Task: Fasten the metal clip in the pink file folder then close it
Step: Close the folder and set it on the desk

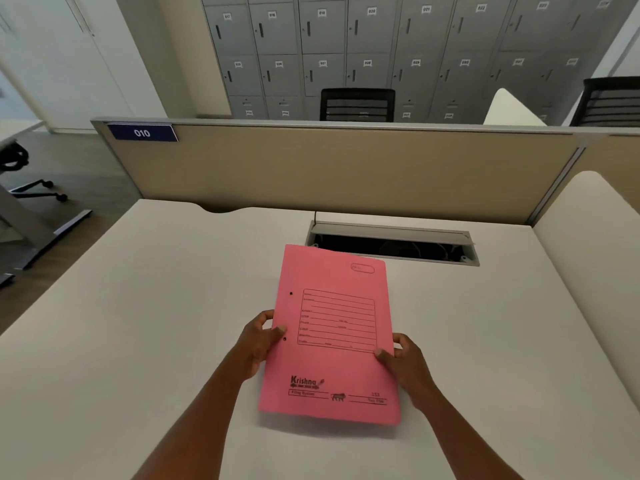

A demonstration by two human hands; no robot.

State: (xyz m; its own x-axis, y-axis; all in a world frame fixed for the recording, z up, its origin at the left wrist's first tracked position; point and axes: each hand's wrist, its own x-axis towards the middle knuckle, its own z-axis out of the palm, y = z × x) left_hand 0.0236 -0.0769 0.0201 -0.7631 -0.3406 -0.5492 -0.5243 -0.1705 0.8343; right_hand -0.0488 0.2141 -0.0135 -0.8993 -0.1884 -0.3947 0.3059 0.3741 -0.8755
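The pink file folder [330,336] is closed, its printed front cover facing up, and it hovers a little above the white desk [138,323], casting a shadow below its near edge. My left hand [258,342] grips its left edge near two punched holes, thumb on the cover. My right hand [403,362] grips its right edge, thumb on top. The metal clip is hidden inside the folder.
An open cable tray [393,242] is cut into the desk just beyond the folder. A beige partition [346,168] with a "010" label bounds the far side. Black chairs and grey lockers stand behind it. A second desk adjoins at right.
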